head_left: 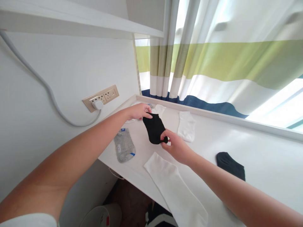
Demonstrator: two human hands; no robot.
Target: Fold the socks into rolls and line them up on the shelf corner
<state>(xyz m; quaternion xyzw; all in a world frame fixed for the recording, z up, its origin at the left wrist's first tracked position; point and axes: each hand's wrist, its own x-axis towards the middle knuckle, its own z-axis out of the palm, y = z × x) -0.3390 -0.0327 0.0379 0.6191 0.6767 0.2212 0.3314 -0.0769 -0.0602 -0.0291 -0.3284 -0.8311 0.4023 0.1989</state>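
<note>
A short black sock (154, 128) is stretched between my two hands above the white desk (213, 132). My left hand (140, 111) pinches its upper left end, and my right hand (174, 145) grips the lower right end. Left of it lies a grey sock (124, 145) with blue patches. A long white sock (176, 189) rests nearer the front edge. Behind my right hand is a short white sock (187, 126). Another black sock (230, 164) lies at the right, partly covered by my right forearm. More white fabric (159, 109) shows behind my left hand.
A wall socket (101, 97) holds a white plug with a grey cable (47, 85). Above is a white shelf (82, 19). A raised rim (189, 108) runs along the desk's back, below a striped curtain (213, 60). A white bin (101, 216) stands on the floor below.
</note>
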